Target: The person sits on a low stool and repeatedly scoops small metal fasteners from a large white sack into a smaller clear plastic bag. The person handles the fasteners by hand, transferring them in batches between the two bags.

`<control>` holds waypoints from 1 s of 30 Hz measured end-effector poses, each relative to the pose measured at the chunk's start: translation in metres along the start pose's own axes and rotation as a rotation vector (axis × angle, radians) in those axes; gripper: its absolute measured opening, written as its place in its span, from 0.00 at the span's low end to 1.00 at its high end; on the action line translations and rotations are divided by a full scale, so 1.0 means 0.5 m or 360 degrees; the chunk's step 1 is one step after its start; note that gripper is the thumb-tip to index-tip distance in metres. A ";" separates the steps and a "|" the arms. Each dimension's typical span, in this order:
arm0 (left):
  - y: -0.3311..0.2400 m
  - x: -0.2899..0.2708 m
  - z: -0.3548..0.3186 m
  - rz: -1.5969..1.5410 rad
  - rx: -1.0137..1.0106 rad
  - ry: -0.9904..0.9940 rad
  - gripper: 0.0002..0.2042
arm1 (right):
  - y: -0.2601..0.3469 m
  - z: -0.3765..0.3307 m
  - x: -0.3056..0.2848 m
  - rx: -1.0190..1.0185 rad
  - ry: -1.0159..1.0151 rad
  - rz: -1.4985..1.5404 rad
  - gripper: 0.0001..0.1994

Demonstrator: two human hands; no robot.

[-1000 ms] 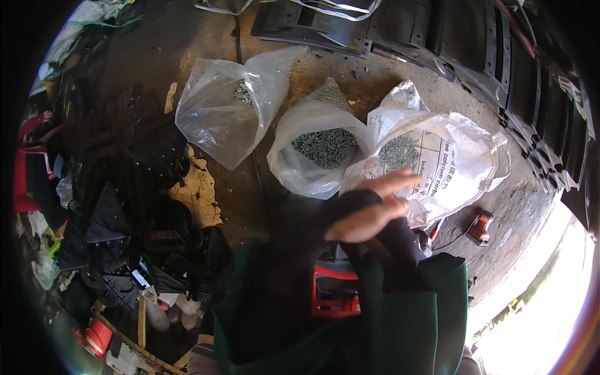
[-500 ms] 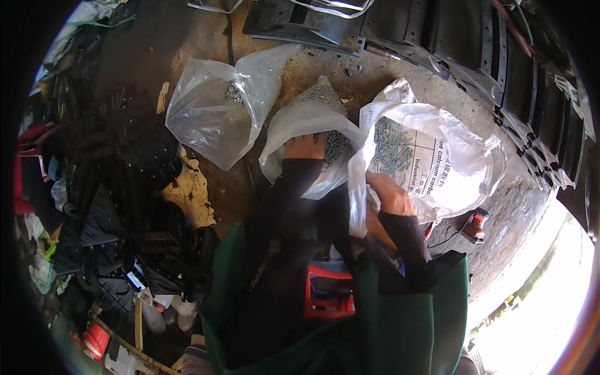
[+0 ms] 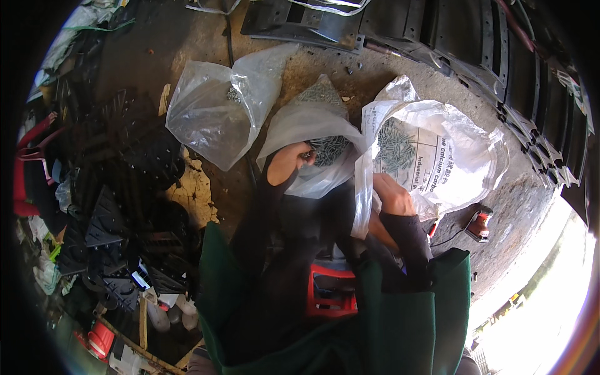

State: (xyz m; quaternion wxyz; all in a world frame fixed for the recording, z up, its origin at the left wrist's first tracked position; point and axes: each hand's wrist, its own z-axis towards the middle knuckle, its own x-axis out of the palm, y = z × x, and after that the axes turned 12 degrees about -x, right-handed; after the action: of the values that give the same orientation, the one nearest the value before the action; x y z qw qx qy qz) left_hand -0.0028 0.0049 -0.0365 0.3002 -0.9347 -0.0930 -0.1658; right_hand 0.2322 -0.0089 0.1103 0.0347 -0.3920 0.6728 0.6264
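Note:
My left hand [image 3: 289, 161] is at the left side of the mouth of a translucent plastic bag [image 3: 294, 129], fingers curled in; small dark pieces show at the fingertips, apparently screws. Many more grey screws [image 3: 329, 150] lie inside this bag. To its right stands a white woven sack [image 3: 465, 164], its mouth spread wide, with a heap of similar screws [image 3: 395, 147] on its inner wall. My right hand [image 3: 395, 195] grips the near left edge of that sack, its fingers partly hidden by the folded rim.
A clear bag [image 3: 209, 119] with a few small metal parts lies at the left. Black metal panels [image 3: 431, 37] line the far right. Black brackets [image 3: 103, 219] pile up at the left. A red tool [image 3: 478, 224] lies right of the sack; a red stool [image 3: 331, 270] is beneath me.
My left hand has drawn back from deep inside the middle bag to its left rim, with its fingers now curled. The right hand stays on the sack's edge.

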 end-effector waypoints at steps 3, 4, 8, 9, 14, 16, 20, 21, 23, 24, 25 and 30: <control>-0.028 0.016 -0.017 -0.0714 -0.0347 0.0239 0.15 | -0.007 -0.001 -0.002 0.0002 -0.0019 0.0014 0.20; -0.038 0.025 -0.021 -0.0839 -0.0403 0.0360 0.16 | -0.009 -0.001 -0.003 0.0009 -0.0022 0.0019 0.20; -0.069 0.065 -0.047 -0.0976 -0.0298 0.0387 0.19 | -0.015 -0.001 -0.005 -0.0029 -0.0076 0.0017 0.20; -0.076 0.069 -0.056 -0.0974 -0.0316 0.0347 0.20 | -0.016 -0.001 -0.004 -0.0038 -0.0083 0.0017 0.20; -0.100 0.071 -0.093 -0.0959 -0.0307 0.0367 0.23 | -0.017 0.000 0.000 -0.0043 -0.0079 0.0029 0.20; -0.114 0.069 -0.107 -0.0957 -0.0306 0.0428 0.24 | -0.016 0.000 0.000 -0.0030 -0.0068 0.0032 0.20; -0.161 0.090 -0.162 -0.0855 -0.0281 0.0299 0.26 | -0.010 0.000 0.002 -0.0027 -0.0076 0.0016 0.20; -0.178 0.101 -0.179 -0.0927 -0.0284 0.0390 0.26 | -0.008 0.000 0.004 -0.0024 -0.0082 0.0001 0.20; -0.214 0.128 -0.215 -0.1044 -0.0352 0.0514 0.27 | -0.002 0.001 0.012 -0.0046 -0.0070 0.0004 0.19; -0.224 0.151 -0.230 -0.1090 -0.0362 0.0636 0.28 | 0.000 0.002 0.017 -0.0049 -0.0062 0.0004 0.19; -0.233 0.176 -0.233 -0.0907 -0.0362 0.0694 0.28 | 0.002 0.003 0.022 -0.0050 -0.0056 0.0002 0.19; -0.204 0.310 -0.223 -0.0059 -0.0484 0.0825 0.34 | 0.016 0.001 0.038 -0.0031 -0.0021 -0.0037 0.19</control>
State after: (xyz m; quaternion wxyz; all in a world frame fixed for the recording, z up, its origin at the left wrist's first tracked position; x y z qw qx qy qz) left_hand 0.0846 0.0324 0.1597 0.1673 -0.8937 -0.0044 -0.4163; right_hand 0.2142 -0.0186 0.1064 0.0427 -0.3959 0.6618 0.6352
